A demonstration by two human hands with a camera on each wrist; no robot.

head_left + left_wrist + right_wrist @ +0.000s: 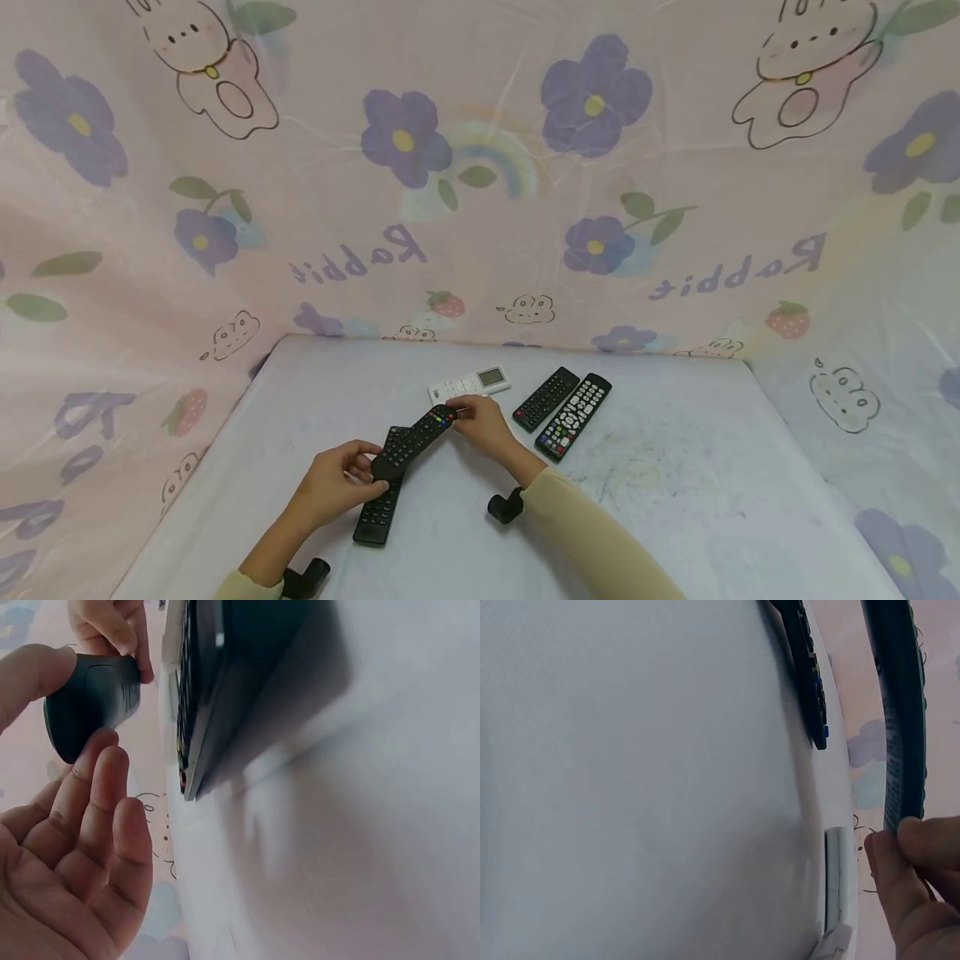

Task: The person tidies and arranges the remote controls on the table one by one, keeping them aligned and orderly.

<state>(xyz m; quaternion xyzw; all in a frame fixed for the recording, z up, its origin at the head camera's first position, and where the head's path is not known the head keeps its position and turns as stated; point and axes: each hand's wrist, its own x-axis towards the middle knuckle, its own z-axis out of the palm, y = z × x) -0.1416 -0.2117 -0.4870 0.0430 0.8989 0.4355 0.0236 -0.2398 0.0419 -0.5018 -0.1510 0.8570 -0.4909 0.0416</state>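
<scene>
A black remote control (415, 440) is held slantwise above the table between both hands. My left hand (335, 482) pinches its near, rounded end between thumb and fingertips; in the left wrist view the other fingers of that left hand (82, 855) are spread loosely below. At the far end, my right hand (483, 427) pinches the tip, and the right wrist view shows thumb and fingers on the remote's end (904, 750). Beneath the raised remote, a second black remote (377, 518) lies on the table, partly covered from the head camera.
Behind the right hand lies a white remote with a small screen (468, 384). Two more black remotes, one plain (546, 399) and one with white buttons (573, 417), lie side by side to its right. A patterned curtain (480, 208) surrounds the white table (660, 500).
</scene>
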